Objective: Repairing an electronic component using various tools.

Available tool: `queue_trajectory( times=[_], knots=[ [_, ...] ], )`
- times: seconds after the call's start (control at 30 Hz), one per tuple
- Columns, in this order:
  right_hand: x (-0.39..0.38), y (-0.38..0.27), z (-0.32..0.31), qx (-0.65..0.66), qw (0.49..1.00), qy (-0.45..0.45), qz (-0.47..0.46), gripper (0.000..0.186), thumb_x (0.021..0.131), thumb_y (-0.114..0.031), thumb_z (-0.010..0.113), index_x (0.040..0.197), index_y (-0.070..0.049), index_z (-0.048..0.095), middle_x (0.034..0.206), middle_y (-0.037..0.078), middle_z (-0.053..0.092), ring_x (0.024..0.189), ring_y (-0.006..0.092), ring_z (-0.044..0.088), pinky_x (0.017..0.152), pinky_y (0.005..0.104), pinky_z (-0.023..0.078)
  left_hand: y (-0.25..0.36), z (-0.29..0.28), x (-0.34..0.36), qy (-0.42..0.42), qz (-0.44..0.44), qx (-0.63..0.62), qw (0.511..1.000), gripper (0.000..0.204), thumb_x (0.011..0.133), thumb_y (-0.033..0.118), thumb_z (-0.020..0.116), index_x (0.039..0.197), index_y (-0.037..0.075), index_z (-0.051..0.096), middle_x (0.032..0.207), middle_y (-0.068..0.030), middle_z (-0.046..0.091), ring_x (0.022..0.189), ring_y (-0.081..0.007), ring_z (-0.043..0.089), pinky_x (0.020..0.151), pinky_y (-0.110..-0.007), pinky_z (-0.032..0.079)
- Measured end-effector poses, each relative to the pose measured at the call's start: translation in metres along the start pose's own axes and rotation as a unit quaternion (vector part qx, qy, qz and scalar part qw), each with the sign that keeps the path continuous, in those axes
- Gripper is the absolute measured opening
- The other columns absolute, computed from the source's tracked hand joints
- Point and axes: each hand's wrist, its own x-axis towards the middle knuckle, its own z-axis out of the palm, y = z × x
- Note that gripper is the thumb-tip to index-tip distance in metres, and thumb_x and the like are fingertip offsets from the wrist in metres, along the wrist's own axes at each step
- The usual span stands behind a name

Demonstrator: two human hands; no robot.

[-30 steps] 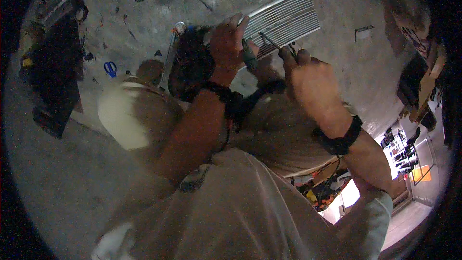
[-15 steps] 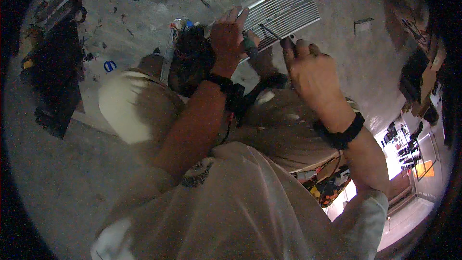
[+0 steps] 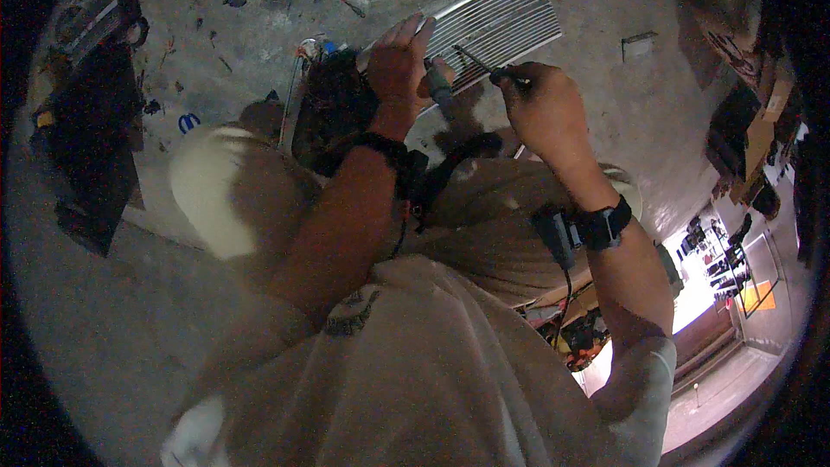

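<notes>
A pale finned metal panel, ribbed like a radiator, lies on the concrete floor in front of my knees. My left hand grips the near left corner of this panel, fingers curled over its edge. My right hand is closed around the handle of a thin dark tool, a screwdriver by its look, whose tip points at the panel's near edge beside my left fingers. Both wrists wear dark straps. My knees in light trousers fill the middle of the view.
A dark tool bag and a flat metal piece lie on the floor at the left. A small blue object sits near my left knee. Cardboard boxes stand at the right, with a bright doorway beyond.
Both hands stayed at the panel's near edge. The right hand shifted slightly with the tool, bringing its tip nearer my left fingers. The view tilted a little.
</notes>
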Motion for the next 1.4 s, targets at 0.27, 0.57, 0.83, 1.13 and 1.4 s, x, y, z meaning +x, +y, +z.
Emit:
queue_trajectory(
  times=[0.27, 0.57, 0.83, 1.13, 1.4],
  knots=[
    [-0.019, 0.000, -0.018, -0.297, 0.918, -0.035, -0.260, 0.048, 0.082, -0.011, 0.066, 0.129, -0.002, 0.062, 0.100, 0.016, 0.067, 0.088, 0.0332, 0.071, 0.066, 0.0409, 0.059, 0.003, -0.009, 0.000, -0.074, -0.050, -0.011, 0.996, 0.064, 0.069, 0.037, 0.069, 0.126, 0.005, 0.068, 0.129, -0.0167, 0.064, 0.109, -0.0390, 0.064, 0.094, -0.048, 0.053],
    [-0.008, -0.019, -0.008, -0.205, 0.967, -0.130, -0.082, 0.040, 0.093, -0.018, 0.062, 0.131, -0.005, 0.064, 0.092, 0.023, 0.070, 0.077, 0.0390, 0.071, 0.066, 0.0448, 0.058, 0.008, -0.008, -0.006, 0.069, 0.010, -0.063, 0.996, 0.066, 0.070, 0.039, 0.069, 0.126, 0.004, 0.067, 0.128, -0.0184, 0.064, 0.107, -0.0412, 0.063, 0.092, -0.050, 0.052],
    [-0.004, 0.000, -0.001, 0.106, 0.989, -0.052, 0.087, 0.044, 0.090, -0.024, 0.070, 0.127, -0.002, 0.065, 0.106, 0.024, 0.072, 0.089, 0.0442, 0.070, 0.079, 0.0464, 0.056, 0.007, -0.018, -0.002, -0.006, -0.019, -0.055, 0.998, 0.066, 0.071, 0.039, 0.066, 0.126, 0.005, 0.068, 0.128, -0.0170, 0.064, 0.111, -0.0400, 0.063, 0.093, -0.049, 0.052],
    [-0.025, 0.002, -0.021, -0.288, 0.914, -0.028, -0.284, 0.032, 0.086, -0.014, 0.063, 0.116, -0.002, 0.064, 0.101, 0.017, 0.066, 0.081, 0.0334, 0.071, 0.068, 0.0400, 0.061, 0.013, -0.023, 0.000, -0.078, -0.060, -0.041, 0.994, 0.065, 0.070, 0.040, 0.069, 0.125, 0.006, 0.068, 0.125, -0.0169, 0.065, 0.104, -0.0397, 0.065, 0.089, -0.049, 0.053],
    [-0.018, -0.015, -0.013, -0.164, 0.976, -0.044, -0.139, 0.024, 0.085, -0.021, 0.068, 0.101, -0.003, 0.069, 0.093, 0.019, 0.071, 0.081, 0.0371, 0.072, 0.069, 0.0460, 0.059, 0.009, -0.018, -0.006, -0.007, -0.036, -0.063, 0.997, 0.065, 0.070, 0.039, 0.068, 0.125, 0.004, 0.068, 0.126, -0.0164, 0.064, 0.104, -0.0411, 0.064, 0.090, -0.049, 0.052]
  ],
)
